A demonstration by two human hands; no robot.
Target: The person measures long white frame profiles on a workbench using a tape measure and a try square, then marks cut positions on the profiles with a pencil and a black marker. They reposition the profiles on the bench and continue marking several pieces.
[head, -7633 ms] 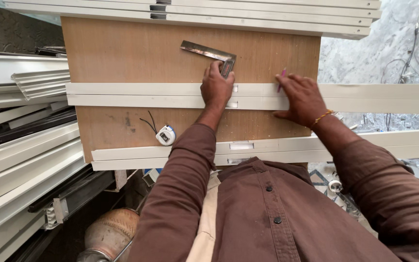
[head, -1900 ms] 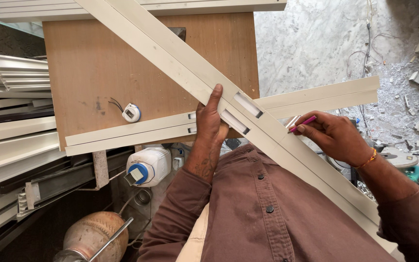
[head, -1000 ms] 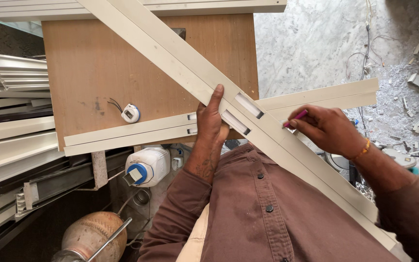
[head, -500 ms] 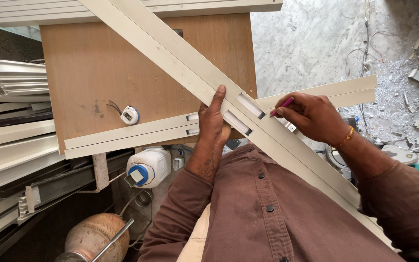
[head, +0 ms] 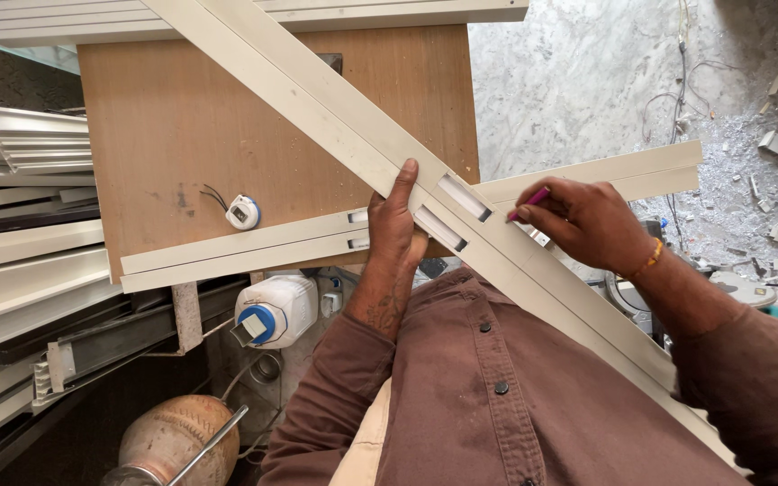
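- Far left: stacked pale aluminium profiles, lying beside a brown wooden tabletop.
- On the tabletop: small white-and-blue tape measure, well apart from both hands.
- Below the table edge: white plastic jug with blue cap.
- Centre: left hand, fingers extended, pressed flat against the long cream slotted frame profile, which crosses diagonally over a second cream profile.
- Right: right hand, closed around a pink marker, tip at the diagonal profile.
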